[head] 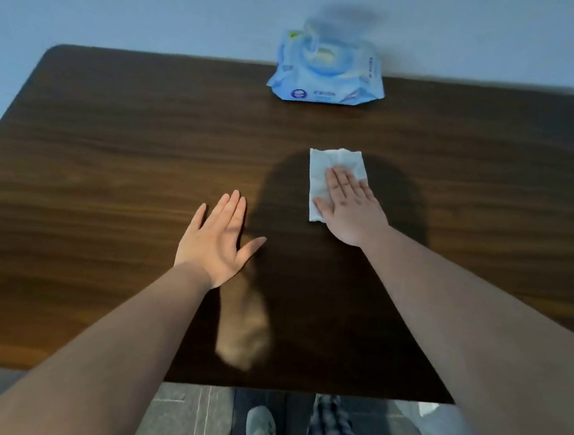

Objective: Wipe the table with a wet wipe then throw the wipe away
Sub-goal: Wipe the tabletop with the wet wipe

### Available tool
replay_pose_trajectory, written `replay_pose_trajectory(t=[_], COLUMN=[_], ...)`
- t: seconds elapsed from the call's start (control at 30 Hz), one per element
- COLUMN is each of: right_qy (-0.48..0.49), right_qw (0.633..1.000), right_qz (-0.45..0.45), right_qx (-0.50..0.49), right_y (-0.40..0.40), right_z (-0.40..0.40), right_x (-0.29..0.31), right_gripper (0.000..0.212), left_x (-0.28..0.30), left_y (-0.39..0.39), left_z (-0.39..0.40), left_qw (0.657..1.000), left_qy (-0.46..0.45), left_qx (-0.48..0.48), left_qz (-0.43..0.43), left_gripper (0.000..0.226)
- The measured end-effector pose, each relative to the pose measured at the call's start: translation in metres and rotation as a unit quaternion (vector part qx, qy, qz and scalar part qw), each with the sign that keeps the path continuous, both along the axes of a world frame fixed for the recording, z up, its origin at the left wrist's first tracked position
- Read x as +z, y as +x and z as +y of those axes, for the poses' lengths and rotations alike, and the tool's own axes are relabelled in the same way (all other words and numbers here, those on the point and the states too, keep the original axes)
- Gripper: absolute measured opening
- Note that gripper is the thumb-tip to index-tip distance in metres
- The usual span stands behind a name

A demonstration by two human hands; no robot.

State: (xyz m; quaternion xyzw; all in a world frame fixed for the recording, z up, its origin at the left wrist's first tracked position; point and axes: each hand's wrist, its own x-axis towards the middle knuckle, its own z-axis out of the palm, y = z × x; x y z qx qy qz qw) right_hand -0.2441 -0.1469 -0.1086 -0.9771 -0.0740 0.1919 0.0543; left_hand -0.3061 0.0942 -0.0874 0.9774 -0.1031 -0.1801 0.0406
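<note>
Left hand [215, 242] flat on table [112, 155]; right hand [351, 205] flat on wipe [331, 166].

Pale blue-grey wall [123, 5], dark tiled floor [187, 415], dim light

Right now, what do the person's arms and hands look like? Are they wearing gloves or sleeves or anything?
No gloves and no sleeves. Both forearms are bare all the way to the bottom of the picture. The left hand and the right hand are bare too, with no rings, watch or bracelets that I can see. Nothing is drawn or written on them. The fingers look long and straight, with short nails.
</note>
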Motion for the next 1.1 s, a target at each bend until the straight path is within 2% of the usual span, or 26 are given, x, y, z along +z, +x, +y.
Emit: replay_pose_trajectory(t=[0.33,0.47,0.57,0.7,0.9,1.1], right_qy=[-0.036,-0.053,-0.038,-0.035,-0.047,-0.05], right_qw=[0.977,0.956,0.939,0.934,0.926,0.951], right_qz=[0.001,0.003,-0.002,0.001,0.011,0.013], right_qx=[-0.21,-0.29,-0.343,-0.356,-0.375,-0.306], right_y=[-0.044,-0.062,-0.073,-0.076,-0.073,-0.064], right_z=[-0.222,-0.287,-0.319,-0.328,-0.307,-0.251], right_x=[-0.002,-0.001,0.001,0.002,0.001,-0.001], right_gripper=[0.065,0.065,0.067,0.067,0.065,0.064], left_x=[-0.006,-0.013,-0.017,-0.017,-0.016,-0.013], left_y=[0.038,0.042,0.042,0.042,0.045,0.04], left_z=[-0.181,-0.226,-0.231,-0.229,-0.231,-0.221], left_qw=[0.99,0.986,0.986,0.985,0.987,0.991], left_qy=[-0.057,-0.025,0.0,0.011,0.001,-0.04], left_qx=[-0.132,-0.165,-0.169,-0.172,-0.162,-0.128], left_qz=[-0.002,0.012,-0.012,-0.021,0.017,0.024], left_gripper=[0.08,0.085,0.089,0.09,0.089,0.084])
